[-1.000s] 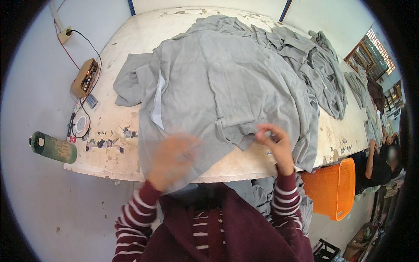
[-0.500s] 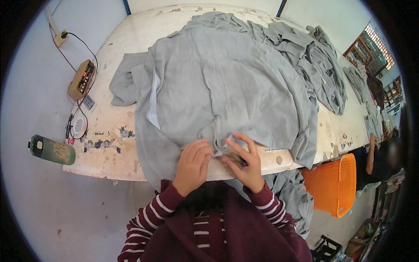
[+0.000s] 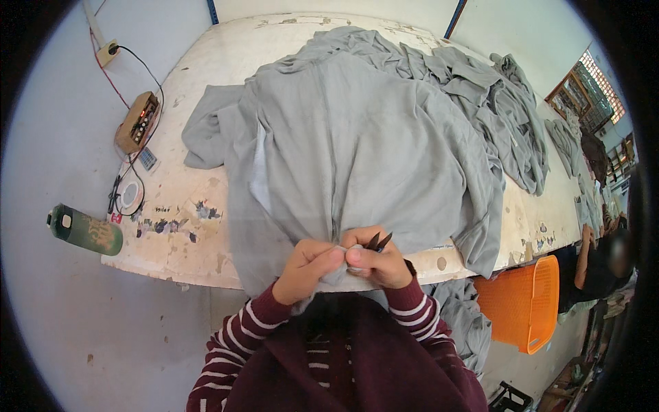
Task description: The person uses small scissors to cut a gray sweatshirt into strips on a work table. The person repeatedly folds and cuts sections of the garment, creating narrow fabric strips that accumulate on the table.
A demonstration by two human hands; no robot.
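Observation:
A large grey garment [image 3: 371,151] lies spread over the table, a seam running down its middle towards me. Its near edge is bunched between my two hands at the table's front edge. My left hand [image 3: 312,264] is closed on the cloth, thumb on top. Right beside it, thumb almost touching thumb, my right hand [image 3: 377,257] pinches the same gathered edge. Two dark pointed tips of a small pair of thread snips [image 3: 379,242] stick out of my right hand; the rest of them is hidden in the palm. The cloth is drawn into folds leading to my hands.
More crumpled grey garments [image 3: 504,117] lie at the table's [image 3: 185,254] far right. A green bottle [image 3: 86,230], a brown box with knobs [image 3: 137,122] and cables are at the left. An orange basket [image 3: 518,302] stands below the right edge, near another person [image 3: 597,264].
Both hands have closed and come together on the garment's near edge, pulling the middle seam straighter. The dark snips' tips now show above my right hand.

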